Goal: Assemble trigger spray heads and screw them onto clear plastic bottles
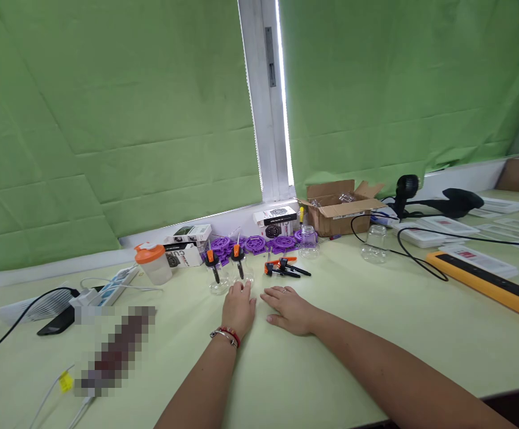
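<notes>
My left hand point(240, 307) lies palm down on the table, fingers stretched forward and holding nothing. Its fingertips are close to the base of a clear container point(245, 276) with a black-and-orange piece point(238, 254) at its top. A similar clear container point(218, 287) with its own black-and-orange piece point(213, 260) stands just left of it. To the right, my right hand point(290, 310) rests flat with fingers apart, a ring on one of them. Beyond its fingertips lie several loose black-and-orange pieces point(286, 268), apart from the hand. No object shows in either hand.
Purple wheel-shaped parts point(255, 244) line the back, beside printed boxes point(275, 223). A cardboard box point(339, 219) and clear cups point(374, 245) are right of them. An orange-lidded shaker point(154, 265), power strip point(118, 285) and cables lie left; a yellow-and-black bar point(487, 286) lies right.
</notes>
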`<state>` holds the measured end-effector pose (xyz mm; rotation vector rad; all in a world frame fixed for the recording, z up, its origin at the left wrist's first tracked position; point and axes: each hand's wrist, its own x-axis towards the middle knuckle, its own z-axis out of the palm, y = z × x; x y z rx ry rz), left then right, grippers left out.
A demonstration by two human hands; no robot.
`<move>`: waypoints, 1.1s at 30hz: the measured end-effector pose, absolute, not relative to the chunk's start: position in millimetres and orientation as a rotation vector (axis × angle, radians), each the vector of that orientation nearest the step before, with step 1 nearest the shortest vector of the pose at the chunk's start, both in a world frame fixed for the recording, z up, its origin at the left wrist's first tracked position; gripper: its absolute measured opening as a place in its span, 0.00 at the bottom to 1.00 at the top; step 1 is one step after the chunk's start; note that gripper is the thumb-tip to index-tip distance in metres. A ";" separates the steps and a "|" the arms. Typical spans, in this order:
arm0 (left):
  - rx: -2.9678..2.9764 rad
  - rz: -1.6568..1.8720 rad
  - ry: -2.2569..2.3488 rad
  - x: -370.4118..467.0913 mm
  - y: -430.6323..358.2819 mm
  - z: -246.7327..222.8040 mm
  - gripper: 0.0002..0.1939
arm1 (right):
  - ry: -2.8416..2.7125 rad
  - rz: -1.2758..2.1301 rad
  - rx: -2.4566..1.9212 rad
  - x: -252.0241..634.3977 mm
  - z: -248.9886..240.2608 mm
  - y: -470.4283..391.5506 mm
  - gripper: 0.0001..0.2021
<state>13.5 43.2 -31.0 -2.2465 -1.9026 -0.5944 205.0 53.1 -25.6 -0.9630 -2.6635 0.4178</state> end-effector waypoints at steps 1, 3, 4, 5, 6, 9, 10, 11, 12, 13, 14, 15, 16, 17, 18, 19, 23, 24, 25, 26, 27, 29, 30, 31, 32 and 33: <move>-2.250 -0.593 -1.905 13.5 43.5 -31.3 0.23 | -2.665 0.413 -0.961 205.0 -25.4 53.2 0.30; -2.256 -0.587 -1.906 14.1 43.3 -31.0 0.23 | -2.663 0.408 -0.957 205.3 -25.1 53.4 0.30; -2.254 -0.583 -1.909 14.5 42.8 -30.4 0.23 | -2.662 0.409 -0.956 205.5 -25.1 53.4 0.30; -2.251 -0.578 -1.914 15.0 42.2 -29.6 0.22 | -2.661 0.412 -0.955 205.7 -25.3 53.3 0.30; -2.252 -0.571 -1.919 15.5 41.6 -28.7 0.22 | -2.659 0.415 -0.953 205.9 -25.8 53.2 0.30; -2.266 -0.546 -1.929 16.6 40.2 -26.2 0.21 | -2.632 0.420 -0.929 206.0 -28.1 53.4 0.29; -2.276 -0.533 -1.929 16.9 39.7 -25.5 0.21 | -2.599 0.414 -0.922 206.3 -28.8 54.3 0.28; -2.288 -0.517 -1.927 17.2 39.1 -24.8 0.20 | -2.547 0.399 -0.921 206.8 -29.4 56.1 0.27; -2.301 -0.500 -1.921 17.4 38.4 -24.1 0.19 | -2.477 0.372 -0.928 208.0 -29.8 58.9 0.25; -2.317 -0.483 -1.911 17.6 37.4 -23.2 0.18 | -2.386 0.334 -0.947 210.2 -30.0 63.1 0.23; -2.342 -0.467 -1.894 17.8 36.3 -22.2 0.16 | -2.279 0.288 -0.980 213.5 -30.2 68.7 0.21; -2.370 -0.454 -1.872 17.9 34.9 -21.1 0.14 | -2.162 0.239 -1.025 218.2 -30.5 75.8 0.19; -2.401 -0.444 -1.847 17.9 33.3 -20.0 0.12 | -2.039 0.195 -1.090 224.4 -31.1 84.1 0.18; -2.429 -0.438 -1.822 17.9 31.7 -18.9 0.11 | -1.917 0.162 -1.172 231.9 -32.2 93.5 0.17; -2.454 -0.436 -1.800 17.8 30.0 -17.8 0.10 | -1.816 0.141 -1.262 240.5 -33.8 103.4 0.17; -2.474 -0.437 -1.782 17.7 28.4 -16.8 0.10 | -1.728 0.139 -1.363 249.7 -35.9 113.4 0.17; -2.526 -0.435 -1.750 17.7 23.1 -13.9 0.10 | -1.323 0.278 -1.754 282.5 -44.8 146.7 0.26; -2.539 -0.432 -1.746 17.8 22.1 -13.5 0.09 | -1.294 0.281 -1.787 287.6 -46.3 152.5 0.29; -2.550 -0.430 -1.744 17.9 21.3 -13.4 0.09 | -1.289 0.279 -1.819 291.1 -47.3 157.4 0.32; -2.559 -0.430 -1.742 17.9 20.7 -13.4 0.09 | -1.311 0.266 -1.834 293.3 -47.9 161.7 0.36; -2.567 -0.432 -1.739 17.8 20.2 -13.5 0.08 | -1.343 0.255 -1.847 294.4 -48.3 165.5 0.39; -2.579 -0.436 -1.731 17.3 20.0 -14.4 0.08 | -1.418 0.235 -1.861 294.7 -48.5 172.5 0.44; -2.583 -0.436 -1.725 16.9 20.2 -14.9 0.08 | -1.449 0.229 -1.870 294.5 -48.5 175.9 0.45; -2.586 -0.436 -1.721 16.4 20.6 -15.5 0.08 | -1.471 0.229 -1.886 294.4 -48.5 179.2 0.46; -2.590 -0.435 -1.717 16.0 21.0 -16.1 0.08 | -1.490 0.231 -1.906 294.4 -48.5 182.5 0.47; -2.593 -0.435 -1.715 15.6 21.5 -16.5 0.08 | -1.504 0.231 -1.928 294.6 -48.5 185.6 0.48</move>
